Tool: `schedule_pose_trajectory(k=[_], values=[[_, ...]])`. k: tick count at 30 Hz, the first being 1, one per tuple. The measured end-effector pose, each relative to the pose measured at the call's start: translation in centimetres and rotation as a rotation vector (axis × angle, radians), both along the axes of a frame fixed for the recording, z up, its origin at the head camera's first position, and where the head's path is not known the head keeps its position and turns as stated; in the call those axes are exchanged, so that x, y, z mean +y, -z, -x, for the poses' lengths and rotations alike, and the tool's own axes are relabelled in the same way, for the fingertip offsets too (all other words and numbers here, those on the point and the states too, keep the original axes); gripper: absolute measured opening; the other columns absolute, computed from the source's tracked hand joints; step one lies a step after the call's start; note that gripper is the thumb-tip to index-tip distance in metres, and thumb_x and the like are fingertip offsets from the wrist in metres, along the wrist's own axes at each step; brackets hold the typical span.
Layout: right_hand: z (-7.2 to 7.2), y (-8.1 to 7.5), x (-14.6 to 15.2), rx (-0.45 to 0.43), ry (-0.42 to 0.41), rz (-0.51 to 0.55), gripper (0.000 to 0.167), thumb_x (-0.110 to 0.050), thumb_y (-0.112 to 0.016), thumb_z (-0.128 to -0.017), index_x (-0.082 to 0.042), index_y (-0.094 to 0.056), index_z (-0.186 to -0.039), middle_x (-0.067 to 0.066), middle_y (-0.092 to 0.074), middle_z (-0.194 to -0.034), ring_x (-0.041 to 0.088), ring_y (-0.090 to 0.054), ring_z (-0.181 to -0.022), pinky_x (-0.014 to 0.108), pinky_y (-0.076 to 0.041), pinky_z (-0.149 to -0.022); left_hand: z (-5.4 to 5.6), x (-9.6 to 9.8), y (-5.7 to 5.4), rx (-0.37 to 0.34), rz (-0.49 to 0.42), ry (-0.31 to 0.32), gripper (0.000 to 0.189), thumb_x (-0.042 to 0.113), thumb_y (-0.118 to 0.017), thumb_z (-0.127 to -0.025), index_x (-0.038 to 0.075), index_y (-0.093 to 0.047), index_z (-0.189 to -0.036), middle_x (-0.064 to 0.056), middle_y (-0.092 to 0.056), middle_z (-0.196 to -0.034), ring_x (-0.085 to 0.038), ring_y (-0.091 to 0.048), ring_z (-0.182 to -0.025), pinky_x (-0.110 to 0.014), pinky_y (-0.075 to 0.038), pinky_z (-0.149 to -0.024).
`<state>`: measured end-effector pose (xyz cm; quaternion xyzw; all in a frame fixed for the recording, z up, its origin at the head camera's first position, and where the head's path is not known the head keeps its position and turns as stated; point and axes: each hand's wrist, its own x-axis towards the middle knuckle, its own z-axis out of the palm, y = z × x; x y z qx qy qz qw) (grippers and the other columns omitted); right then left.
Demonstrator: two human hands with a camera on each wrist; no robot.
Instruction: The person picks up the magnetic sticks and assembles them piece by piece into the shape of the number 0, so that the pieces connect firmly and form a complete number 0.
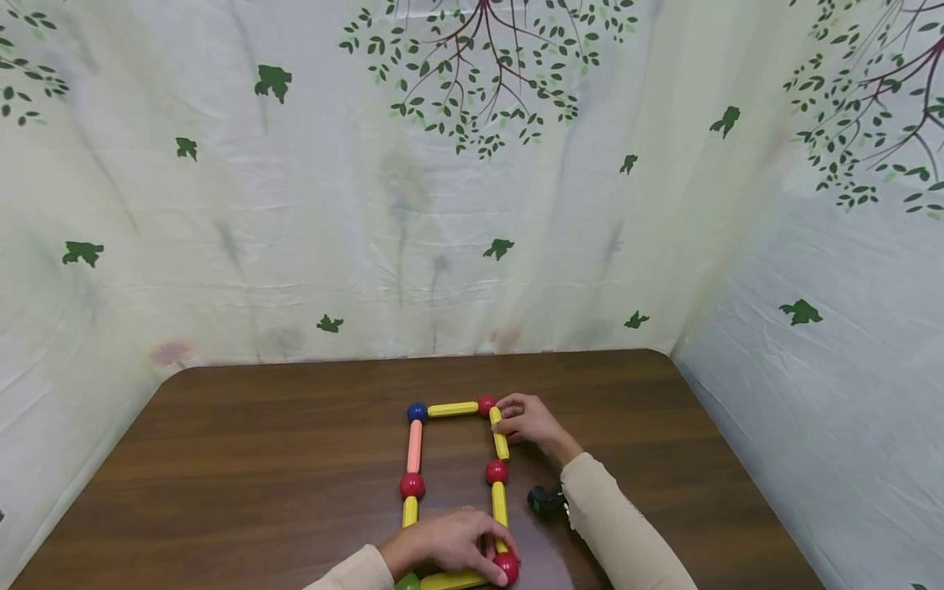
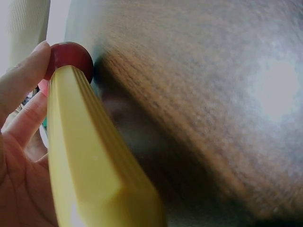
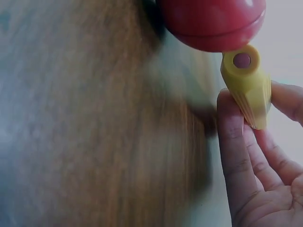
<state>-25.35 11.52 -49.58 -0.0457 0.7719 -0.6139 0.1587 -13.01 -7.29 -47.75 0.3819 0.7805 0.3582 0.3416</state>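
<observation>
Magnetic-looking sticks and balls form a rectangular outline on the table. My right hand (image 1: 534,424) pinches a yellow stick (image 1: 501,445) on the outline's right side, beside the far red ball (image 1: 486,406). In the right wrist view, that stick's near end shows a round pinkish disc, close to the middle red ball (image 3: 218,21); whether they touch I cannot tell. At the near right corner my left hand (image 1: 457,541) holds a red ball (image 1: 506,569) between thumb and fingers. A yellow stick (image 2: 90,156) runs up to this ball in the left wrist view.
On the left side stand a blue ball (image 1: 417,411), a pink stick (image 1: 415,447) and a red ball (image 1: 411,485). A green ball (image 1: 408,582) is at the near left corner. A black object (image 1: 544,501) lies by the right sleeve. Printed cloth (image 1: 442,205) hangs behind the table.
</observation>
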Motion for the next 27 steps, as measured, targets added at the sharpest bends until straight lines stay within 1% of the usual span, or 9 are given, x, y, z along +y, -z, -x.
schedule_pose_trajectory(k=[3,10,13,19,23,27], values=[[0.0,0.0,-0.2,-0.009,0.015,0.005,0.036,0.000,-0.074,-0.080,0.005,-0.057,-0.111,0.010,-0.060,-0.089,0.016,-0.061,-0.068,0.035,-0.056,-0.064,0.0,-0.1,0.0,0.009,-0.003,0.006,0.021,0.021,-0.069,-0.090,0.016,-0.069,-0.110,0.014,-0.054,-0.073,0.003,-0.048,-0.067,-0.015,-0.040,-0.063],[0.2,0.3,-0.8,-0.031,0.024,0.018,0.035,-0.001,-0.075,-0.080,0.005,-0.055,-0.109,0.010,-0.060,-0.087,0.016,-0.062,-0.068,0.036,-0.057,-0.066,0.0,-0.1,-0.1,-0.018,0.002,-0.003,0.021,0.021,-0.069,-0.090,0.015,-0.069,-0.111,0.013,-0.054,-0.074,0.002,-0.047,-0.068,-0.016,-0.039,-0.064],[0.2,0.4,-0.9,-0.041,0.026,0.021,0.034,0.000,-0.075,-0.080,0.006,-0.055,-0.108,0.010,-0.061,-0.086,0.015,-0.062,-0.067,0.036,-0.057,-0.066,0.0,-0.1,-0.1,0.003,0.005,0.005,0.022,0.021,-0.069,-0.090,0.015,-0.069,-0.111,0.014,-0.054,-0.074,0.004,-0.047,-0.069,-0.015,-0.039,-0.065],[0.2,0.3,-1.0,-0.042,0.028,0.007,0.034,-0.001,-0.076,-0.078,0.005,-0.055,-0.104,0.010,-0.064,-0.087,0.015,-0.063,-0.068,0.035,-0.057,-0.066,0.1,-0.1,-0.1,0.019,0.003,0.012,0.022,0.022,-0.069,-0.090,0.014,-0.069,-0.110,0.015,-0.053,-0.074,0.004,-0.046,-0.069,-0.015,-0.038,-0.065],[0.2,0.3,-1.2,-0.047,0.029,-0.007,0.034,-0.002,-0.077,-0.078,0.005,-0.054,-0.102,0.010,-0.066,-0.086,0.015,-0.064,-0.068,0.035,-0.057,-0.066,0.1,-0.1,-0.1,0.014,0.007,0.009,0.021,0.022,-0.069,-0.090,0.015,-0.069,-0.110,0.014,-0.053,-0.073,0.004,-0.046,-0.069,-0.015,-0.038,-0.065],[0.2,0.5,-1.2,-0.043,0.029,-0.021,0.034,-0.003,-0.078,-0.078,0.005,-0.054,-0.101,0.010,-0.067,-0.083,0.015,-0.064,-0.066,0.035,-0.057,-0.064,0.1,-0.1,0.0,-0.014,0.001,0.003,0.021,0.020,-0.069,-0.090,0.015,-0.069,-0.110,0.013,-0.053,-0.072,0.003,-0.047,-0.068,-0.015,-0.038,-0.064]])
